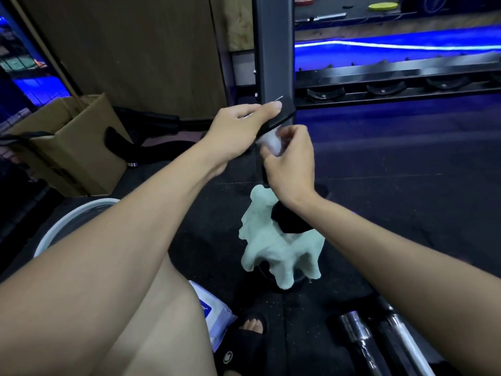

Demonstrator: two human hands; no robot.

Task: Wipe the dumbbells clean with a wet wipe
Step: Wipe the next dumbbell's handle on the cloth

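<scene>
1. L hand (238,123) is up in the middle of the view. Its fingers curl round a flat black dumbbell part (282,115). Thumb on top.
2. The part's long way runs from 7 o'clock up to 1 o'clock. The far tip points at the rack post (273,50).
3. R hand (290,158) sits just under it, at 5 o'clock from the L hand. It pinches a white wipe (271,143) and the wipe touches the low end of the part.
4. R hand is the nearer one to the dirty side, so I think it does the rubbing & the L hand just holds steady.
5. Next rub prob. goes along the long way, low end up to the tip.
6. Below the hands, at 6 o'clock, a pale green cloth (279,245) hangs over a black thing on the floor. Can't tell what's under it.
7. Wipe pack (214,316) lies by the knee at 7 o'clock. Shiny bars (357,337) lie at 5 o'clock.
</scene>
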